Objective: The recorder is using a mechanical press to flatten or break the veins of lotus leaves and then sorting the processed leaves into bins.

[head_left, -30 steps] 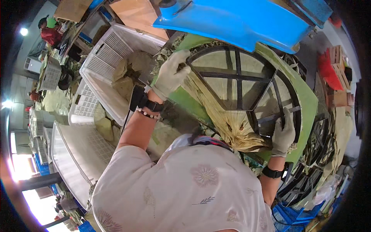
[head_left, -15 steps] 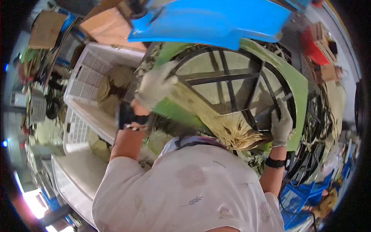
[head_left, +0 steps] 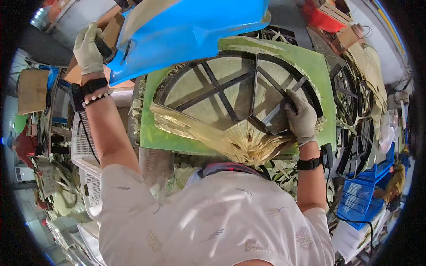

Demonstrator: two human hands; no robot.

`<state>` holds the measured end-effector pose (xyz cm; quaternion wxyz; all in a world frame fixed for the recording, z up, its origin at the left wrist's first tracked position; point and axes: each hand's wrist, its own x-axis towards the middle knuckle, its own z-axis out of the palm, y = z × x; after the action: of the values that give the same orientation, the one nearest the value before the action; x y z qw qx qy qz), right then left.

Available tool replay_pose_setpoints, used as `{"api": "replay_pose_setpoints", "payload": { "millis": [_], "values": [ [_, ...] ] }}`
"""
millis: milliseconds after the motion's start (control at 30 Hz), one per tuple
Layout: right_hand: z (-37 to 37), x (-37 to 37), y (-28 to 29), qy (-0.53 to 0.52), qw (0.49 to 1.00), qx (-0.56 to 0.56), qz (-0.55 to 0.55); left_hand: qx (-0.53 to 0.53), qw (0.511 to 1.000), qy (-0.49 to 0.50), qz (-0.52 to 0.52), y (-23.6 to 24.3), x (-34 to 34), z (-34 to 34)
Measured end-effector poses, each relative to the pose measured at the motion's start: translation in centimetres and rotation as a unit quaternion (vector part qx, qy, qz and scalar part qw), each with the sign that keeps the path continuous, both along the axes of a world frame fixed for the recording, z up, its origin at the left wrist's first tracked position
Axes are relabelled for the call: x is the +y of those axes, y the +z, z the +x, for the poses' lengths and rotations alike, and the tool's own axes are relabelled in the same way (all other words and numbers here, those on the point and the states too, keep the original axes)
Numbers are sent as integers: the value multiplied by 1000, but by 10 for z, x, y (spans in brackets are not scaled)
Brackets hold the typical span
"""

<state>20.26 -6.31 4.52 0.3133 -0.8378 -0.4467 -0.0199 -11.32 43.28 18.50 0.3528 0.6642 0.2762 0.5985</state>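
1. While the left hand (head_left: 88,51) reaches out to the far left in the head view, its gloved fingers are curled around a black handle (head_left: 105,51) at the left end of a broad blue panel (head_left: 186,40).

2. From that handle, the panel's long axis slants across to the far right, so the panel lies to the right of the left hand and on the far side of the work.

3. A black frame (head_left: 218,90) with crossing spokes lies near and to the right of the left hand, well apart from it. Fan-shaped, it is longest from left to right, with its curved rim on the far side and its narrowing edges toward the person's body.

4. Under the frame is a bundle of pale dried leaves (head_left: 248,137), gathered at its near end, on a green board (head_left: 327,84).

5. At the frame's right part, the right hand (head_left: 302,117) is the nearer of the two to it. Its gloved fingers bend over the bars and touch them; whether they grip or only rest there, I cannot tell.

6. The relation that seems to matter most is panel to frame: the panel's near edge comes up beside the frame's far left rim, leaving most of the spokes uncovered. How high the panel sits above the board cannot be told from here.
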Motion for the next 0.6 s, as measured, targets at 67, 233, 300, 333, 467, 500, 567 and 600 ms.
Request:
{"api": "replay_pose_setpoints", "payload": {
  "millis": [67, 233, 300, 333, 467, 500, 567, 600],
  "values": [
    [-1, -2, -1, -27, 999, -2, -39, 23, 999, 40, 13, -1, -10, 11],
    [-1, -8, -5, -36, 998, 17, -44, 80, 982, 93, 141, 1, -67, 1],
    [-1, -8, -7, -28, 1000, 0, -14, 62, 986, 110, 113, 2, -111, 1],
    [-2, -8, -8, -23, 1000, -17, 10, 44, 988, 124, 78, -1, -133, 3],
    [-4, -12, 3, -35, 999, -19, 6, 48, 981, 100, 161, -5, -223, 8],
    [-1, -13, 1, -30, 997, -56, 41, 145, 953, 123, 234, -13, -236, 1],
    [-1, -11, 1, -17, 990, -97, 106, 139, 968, 116, 175, -16, -273, 4],
    [-7, -9, 12, 7, 984, -102, 148, 36, 996, 76, 38, -16, -298, 21]
  ]
}}
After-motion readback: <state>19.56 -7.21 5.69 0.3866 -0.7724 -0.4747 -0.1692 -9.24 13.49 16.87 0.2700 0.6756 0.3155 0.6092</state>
